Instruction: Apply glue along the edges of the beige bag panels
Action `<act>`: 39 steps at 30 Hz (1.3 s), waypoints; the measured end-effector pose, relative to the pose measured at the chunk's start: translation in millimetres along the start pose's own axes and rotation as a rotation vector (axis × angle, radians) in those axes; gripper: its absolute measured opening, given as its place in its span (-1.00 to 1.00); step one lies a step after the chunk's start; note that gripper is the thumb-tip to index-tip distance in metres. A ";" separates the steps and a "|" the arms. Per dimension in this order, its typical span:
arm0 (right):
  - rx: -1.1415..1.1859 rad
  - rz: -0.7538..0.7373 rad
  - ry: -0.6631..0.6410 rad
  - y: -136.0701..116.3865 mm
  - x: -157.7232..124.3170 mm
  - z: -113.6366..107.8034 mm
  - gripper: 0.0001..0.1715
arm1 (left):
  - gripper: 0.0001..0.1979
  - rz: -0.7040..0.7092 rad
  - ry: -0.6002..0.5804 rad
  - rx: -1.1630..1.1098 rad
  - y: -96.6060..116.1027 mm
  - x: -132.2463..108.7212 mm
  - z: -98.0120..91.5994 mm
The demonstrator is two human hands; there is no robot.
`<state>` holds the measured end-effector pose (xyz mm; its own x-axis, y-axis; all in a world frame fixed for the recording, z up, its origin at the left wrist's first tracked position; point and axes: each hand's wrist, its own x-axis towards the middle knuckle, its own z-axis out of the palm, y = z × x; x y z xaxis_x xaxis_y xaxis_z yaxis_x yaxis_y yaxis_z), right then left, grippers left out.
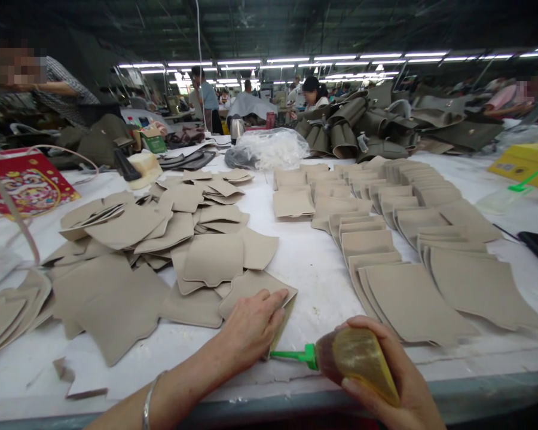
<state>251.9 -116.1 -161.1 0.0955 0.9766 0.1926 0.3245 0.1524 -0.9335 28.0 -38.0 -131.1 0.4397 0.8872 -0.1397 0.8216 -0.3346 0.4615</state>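
Observation:
A beige leather-like panel [255, 288] lies near the table's front, with a darker strip showing along its right edge. My left hand [253, 325] rests over that edge, fingers bent around it and one fingertip near the right corner; the thumb is hidden. In my right hand [385, 364] is a squeeze bottle [356, 361] of amber liquid, held on its side. Its green nozzle [291, 355] points left, the tip at the panel's lower edge beside my left hand. Loose beige panels [130, 298] are heaped left of my hands.
Overlapping rows of beige panels [412, 298] cover the right side. Farther back are a clear plastic bag [269, 146], dark green bag parts [376, 116] and a yellow box [522, 167]. A red printed bag [27, 182] stands left. Several people are in the background.

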 end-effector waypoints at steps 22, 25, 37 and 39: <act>-0.193 -0.157 0.087 10.6 42.3 -21.2 -0.48 | -0.59 0.011 -0.056 -0.065 -0.3 7.9 -2.6; -0.188 -0.124 0.049 9.3 39.1 -20.9 -0.48 | -0.58 0.019 -0.051 -0.081 -0.9 8.5 -3.2; 0.129 0.217 0.063 -1.6 28.2 -12.1 -0.36 | -0.56 0.002 -0.038 -0.165 -0.5 7.3 -5.5; 0.344 0.327 0.068 -2.2 25.9 -16.9 -0.36 | -0.60 -0.013 -0.020 -0.216 -3.2 4.0 -7.2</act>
<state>269.6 -93.7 -148.9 0.2058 0.9712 -0.1197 -0.0619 -0.1092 -0.9921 24.5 -31.1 -126.8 0.4385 0.8839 -0.1627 0.7311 -0.2456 0.6365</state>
